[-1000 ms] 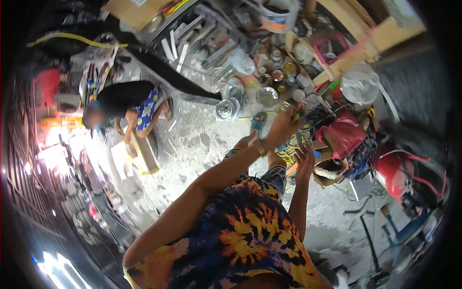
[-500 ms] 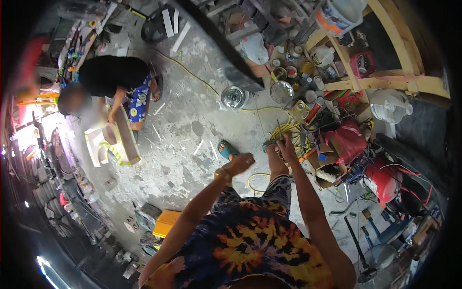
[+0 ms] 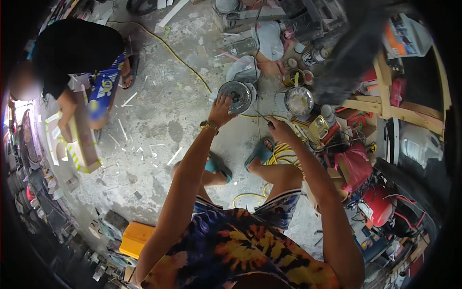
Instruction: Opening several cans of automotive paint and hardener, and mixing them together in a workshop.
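Grey round metal can (image 3: 236,95) sits on the concrete floor (image 3: 159,120), left hand (image 3: 221,109) spread loosely on its rim, while right hand (image 3: 279,129) pinches thin dark wire (image 3: 260,118) beside it.

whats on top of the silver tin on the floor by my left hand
Your left hand rests its fingers on the lid of the silver tin. Nothing else sits on it. What is inside cannot be seen, since the lid covers it.

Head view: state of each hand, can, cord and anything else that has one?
left hand: open, fingers resting on the tin's lid
round metal tin: upright on the floor, lid on
right hand: fingers curled; contents not discernible
open paint can: upright, lid off
yellow cord: loosely coiled by the feet
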Available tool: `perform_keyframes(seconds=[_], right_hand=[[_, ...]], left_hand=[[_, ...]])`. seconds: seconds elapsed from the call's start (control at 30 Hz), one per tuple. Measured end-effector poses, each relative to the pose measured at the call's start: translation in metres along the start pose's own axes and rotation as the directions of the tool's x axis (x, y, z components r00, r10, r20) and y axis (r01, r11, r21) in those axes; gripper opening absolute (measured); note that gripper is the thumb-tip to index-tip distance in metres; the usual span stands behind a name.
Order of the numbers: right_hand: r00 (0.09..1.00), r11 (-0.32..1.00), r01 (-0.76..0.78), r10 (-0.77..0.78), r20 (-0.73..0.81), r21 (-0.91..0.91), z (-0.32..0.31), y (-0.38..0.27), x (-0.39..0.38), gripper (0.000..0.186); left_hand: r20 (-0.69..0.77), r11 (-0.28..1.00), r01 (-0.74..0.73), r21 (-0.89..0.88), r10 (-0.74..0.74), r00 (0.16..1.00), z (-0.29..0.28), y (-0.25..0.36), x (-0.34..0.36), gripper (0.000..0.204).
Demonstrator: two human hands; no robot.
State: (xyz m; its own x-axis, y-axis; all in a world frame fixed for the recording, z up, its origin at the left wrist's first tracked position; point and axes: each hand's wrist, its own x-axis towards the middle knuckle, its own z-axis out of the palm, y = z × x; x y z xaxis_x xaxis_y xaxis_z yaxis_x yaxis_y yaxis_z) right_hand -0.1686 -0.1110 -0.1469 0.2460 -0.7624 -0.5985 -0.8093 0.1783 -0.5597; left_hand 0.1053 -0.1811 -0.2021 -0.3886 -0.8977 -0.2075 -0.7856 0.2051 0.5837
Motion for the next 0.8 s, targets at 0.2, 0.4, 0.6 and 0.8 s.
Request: perform_keyframes(seconds=[0.2,0.4,0.6,0.8], right_hand=[[1.0,0.996,-0.006,0.004,0.023,0.084,0.016,0.015,0.05,0.03],[0.967,0.977,0.115,-0.152,-0.205,-0.18,0.058,0.01,0.036,0.037],[0.964,0.987,-0.014,-0.029,-0.263,-0.158,0.084,-0.009,0.024,0.04],[0.946,0.965,-0.037,-0.05,-0.32,-0.26,0.092,-0.016,0.026,0.043]], left_hand=[[-0.101,0.978,-0.042,0.203,0.063,0.993,0.072,-0.058,0.062,0.071],[-0.366,0.995,0.042,0.093,-0.005,0.931,0.105,-0.072,0.067,0.052],[-0.398,0.997,0.054,0.058,-0.026,0.917,0.101,-0.07,0.066,0.051],[-0.416,0.999,0.026,0.034,-0.01,0.909,0.102,-0.07,0.066,0.049]])
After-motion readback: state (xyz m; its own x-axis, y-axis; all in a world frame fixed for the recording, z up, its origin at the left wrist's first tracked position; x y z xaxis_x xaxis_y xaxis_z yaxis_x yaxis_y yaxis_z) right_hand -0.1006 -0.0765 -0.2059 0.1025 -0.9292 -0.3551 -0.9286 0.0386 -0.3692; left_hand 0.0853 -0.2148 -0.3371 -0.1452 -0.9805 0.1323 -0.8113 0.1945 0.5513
